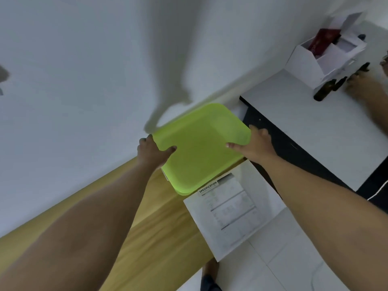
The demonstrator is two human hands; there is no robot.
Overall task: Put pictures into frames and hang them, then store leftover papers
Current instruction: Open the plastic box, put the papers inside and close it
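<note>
The left hand point(154, 152) and right hand point(254, 143) gripped opposite edges of a smooth, round-cornered green plastic tray point(201, 148) over the wooden counter's point(159, 227) end.

One view is supplied, taken by a wide-angle camera worn on the head. The lens is directed forward and down. The picture is rolled, so that the foot of the white painted wall point(84, 80) runs diagonally from lower left to upper right. Both forearms extend from the lower edge at close range. The left hand point(151, 152) and right hand point(256, 143) are framed near the centre, on the lime-green rectangular plastic tray point(201, 148). The white desk top point(304, 127) is caught at the upper right.
</note>
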